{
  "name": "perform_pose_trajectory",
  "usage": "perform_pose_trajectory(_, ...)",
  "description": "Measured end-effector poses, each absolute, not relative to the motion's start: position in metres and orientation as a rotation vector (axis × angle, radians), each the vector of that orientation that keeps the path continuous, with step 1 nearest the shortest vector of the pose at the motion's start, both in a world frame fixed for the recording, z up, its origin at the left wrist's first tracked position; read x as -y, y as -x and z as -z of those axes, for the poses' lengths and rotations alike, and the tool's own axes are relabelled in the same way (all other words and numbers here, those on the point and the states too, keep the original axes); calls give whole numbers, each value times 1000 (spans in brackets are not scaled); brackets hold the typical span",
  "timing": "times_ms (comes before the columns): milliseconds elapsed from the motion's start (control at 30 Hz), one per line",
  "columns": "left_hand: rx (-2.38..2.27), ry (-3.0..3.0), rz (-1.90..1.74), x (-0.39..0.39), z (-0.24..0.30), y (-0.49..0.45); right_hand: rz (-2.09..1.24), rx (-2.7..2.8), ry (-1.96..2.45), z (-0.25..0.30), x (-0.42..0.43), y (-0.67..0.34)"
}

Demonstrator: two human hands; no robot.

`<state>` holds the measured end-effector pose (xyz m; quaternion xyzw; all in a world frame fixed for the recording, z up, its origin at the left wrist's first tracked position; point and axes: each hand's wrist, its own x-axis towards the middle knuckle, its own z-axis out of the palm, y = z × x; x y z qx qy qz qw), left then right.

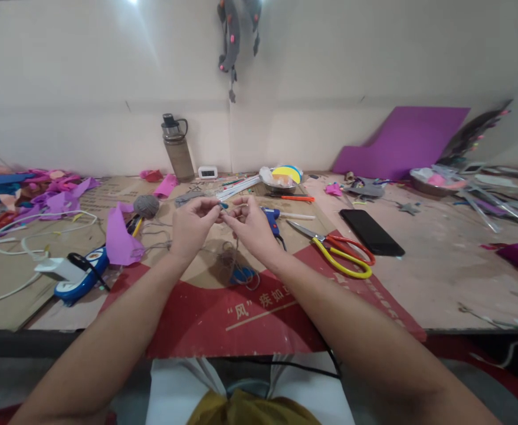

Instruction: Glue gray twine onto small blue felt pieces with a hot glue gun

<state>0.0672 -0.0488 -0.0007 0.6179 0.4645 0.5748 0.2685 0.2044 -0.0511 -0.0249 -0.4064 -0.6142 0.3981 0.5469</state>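
My left hand [193, 225] and my right hand [253, 227] meet over the middle of the table, fingers pinched close together. A small dark teal piece [224, 206] shows at the fingertips of my left hand; its kind is too small to tell. Grey yarn [235, 251] hangs from the pinched fingers of my right hand. Its loose loops reach the table around a blue piece [243, 275]. Beyond my left hand rests a ball of grey yarn [146, 206]. Just right of my right hand lies a blue glue gun [271, 219], partly hidden.
Scissors [341, 251] with red and yellow handles and a black phone [371, 232] lie on the right. A blue power strip [83, 277] with cables is at left, near purple felt [124, 239]. Behind stand a water bottle [179, 150] and a metal bowl [279, 188].
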Motion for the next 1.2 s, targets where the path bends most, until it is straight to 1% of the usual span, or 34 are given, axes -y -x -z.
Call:
perform_pose_trajectory(200,-1203,-1611,-1512,49,-1,-68,-573,1591,975,19,55,-210)
perform_pose_trajectory(300,-1196,-1584,-1511,50,0,-69,-460,1629,1000,16,57,-213)
perform_pose_trajectory(667,-1155,-1580,-1500,49,5,-70,-459,1714,1137,16,56,-211)
perform_pose_trajectory(1200,-1154,-1597,-1440,50,2,-67,-255,1798,1202,14,58,-214)
